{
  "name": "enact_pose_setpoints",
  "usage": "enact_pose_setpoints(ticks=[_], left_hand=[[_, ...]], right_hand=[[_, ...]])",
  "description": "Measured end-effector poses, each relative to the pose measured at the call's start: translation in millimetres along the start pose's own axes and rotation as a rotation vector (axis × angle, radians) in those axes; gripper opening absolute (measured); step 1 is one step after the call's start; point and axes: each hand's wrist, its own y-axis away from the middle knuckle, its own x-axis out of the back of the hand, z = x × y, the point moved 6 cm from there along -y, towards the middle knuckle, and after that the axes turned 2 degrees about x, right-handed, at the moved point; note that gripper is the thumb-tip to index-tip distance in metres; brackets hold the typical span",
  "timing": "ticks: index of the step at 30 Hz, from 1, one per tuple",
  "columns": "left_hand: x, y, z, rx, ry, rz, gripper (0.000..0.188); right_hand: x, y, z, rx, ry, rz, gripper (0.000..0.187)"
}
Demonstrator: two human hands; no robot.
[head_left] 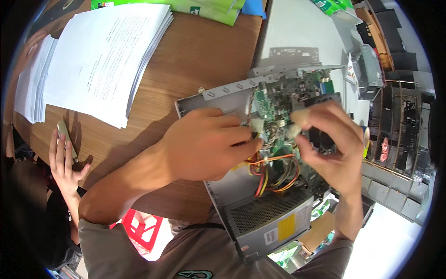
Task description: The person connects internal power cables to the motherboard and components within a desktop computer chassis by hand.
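An opened desktop computer case (217,193) lies in front of me, its green circuit board (278,100) showing. My left hand (209,144) reaches over the case with curled fingers. Its fingertips are at the bundle of cables beside the board, and what they grip is hidden. My right hand (332,139) bends over the board's right part, thumb and forefinger pinched near a small pale piece too blurred to name. Red, yellow, orange and black wires (265,179) loop below both hands. The metal power supply (269,221) with a yellow label sits at the case's near end.
Stacks of printed paper (104,60) cover the table's far left. Another person's hand (65,162) rests at the left edge beside a slim pale object (65,132). Green packaging (213,10) lies at the back. Racks with dark parts (399,125) stand at the right.
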Motion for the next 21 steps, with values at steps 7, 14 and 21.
enact_pose_setpoints(ticks=[7,14,21], left_hand=[[-2.4,0.4,-2.9,0.039,-0.01,-0.02,0.047],[13.9,-4.2,-4.1,0.129,-0.077,0.24,0.054],[11.5,1.0,1.2,0.361,-0.207,-0.075,0.042]], right_hand=[[6.2,32.2,15.9,-0.047,-0.556,0.17,0.047],[4.2,43.6,11.1,-0.085,-0.646,0.214,0.061],[-0.2,41.1,3.3,-0.111,-0.68,0.27,0.074]])
